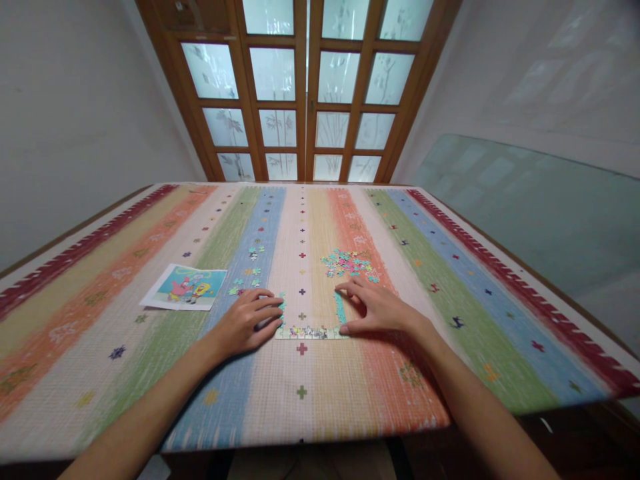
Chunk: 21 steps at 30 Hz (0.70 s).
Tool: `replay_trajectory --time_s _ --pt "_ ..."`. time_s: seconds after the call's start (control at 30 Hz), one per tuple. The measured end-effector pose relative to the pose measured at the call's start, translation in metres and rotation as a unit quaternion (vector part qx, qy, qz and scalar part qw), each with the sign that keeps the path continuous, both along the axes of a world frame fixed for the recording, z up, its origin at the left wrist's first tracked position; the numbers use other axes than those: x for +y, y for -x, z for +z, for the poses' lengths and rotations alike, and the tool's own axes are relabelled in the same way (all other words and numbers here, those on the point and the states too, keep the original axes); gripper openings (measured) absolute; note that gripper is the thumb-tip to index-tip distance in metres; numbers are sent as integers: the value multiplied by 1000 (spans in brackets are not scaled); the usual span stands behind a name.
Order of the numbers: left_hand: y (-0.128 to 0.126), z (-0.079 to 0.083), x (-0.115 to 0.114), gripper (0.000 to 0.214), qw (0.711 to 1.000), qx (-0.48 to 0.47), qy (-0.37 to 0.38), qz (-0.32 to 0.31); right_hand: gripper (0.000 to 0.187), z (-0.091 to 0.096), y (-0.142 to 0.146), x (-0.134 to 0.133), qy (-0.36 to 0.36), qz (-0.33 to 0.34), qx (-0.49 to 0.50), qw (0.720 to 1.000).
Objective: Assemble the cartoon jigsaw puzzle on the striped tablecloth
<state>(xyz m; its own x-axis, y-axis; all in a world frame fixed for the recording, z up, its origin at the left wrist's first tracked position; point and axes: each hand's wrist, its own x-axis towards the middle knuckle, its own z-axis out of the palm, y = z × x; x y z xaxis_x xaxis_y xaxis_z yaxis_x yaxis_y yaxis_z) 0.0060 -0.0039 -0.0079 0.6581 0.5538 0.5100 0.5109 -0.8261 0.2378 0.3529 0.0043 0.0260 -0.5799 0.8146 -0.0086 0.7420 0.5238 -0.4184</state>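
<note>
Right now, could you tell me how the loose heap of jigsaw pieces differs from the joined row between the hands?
The loose heap of teal and pink jigsaw pieces lies scattered; the joined row of pieces forms a straight edge. The heap sits beyond the right hand; the row lies between the right hand and left hand. Both rest on the striped cloth.

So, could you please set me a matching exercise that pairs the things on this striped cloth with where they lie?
Things:
1. picture card
2. heap of loose pieces
3. joined puzzle strip

Places:
A. between the left hand and the right hand
B. just beyond the right hand's fingers
C. off to the left of the left hand

Pairs: 1-C; 2-B; 3-A.
</note>
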Motion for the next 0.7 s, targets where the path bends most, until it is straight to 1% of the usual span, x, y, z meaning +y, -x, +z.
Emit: replay_trajectory --time_s 0.17,0.37,0.53,0.7 --pt "-1 2 -1 19 1000 6 27 4 69 -1 -1 1 -4 4 0 1000" --pt "1 3 -2 19 1000 17 12 -4 68 -1 -1 0 0 3 5 1000" --pt "1 5 -3 21 999 30 23 -3 67 0 0 0 -2 3 -3 1000" --pt "2 4 -3 26 999 28 17 -4 66 0 0 0 -5 4 -1 1000"
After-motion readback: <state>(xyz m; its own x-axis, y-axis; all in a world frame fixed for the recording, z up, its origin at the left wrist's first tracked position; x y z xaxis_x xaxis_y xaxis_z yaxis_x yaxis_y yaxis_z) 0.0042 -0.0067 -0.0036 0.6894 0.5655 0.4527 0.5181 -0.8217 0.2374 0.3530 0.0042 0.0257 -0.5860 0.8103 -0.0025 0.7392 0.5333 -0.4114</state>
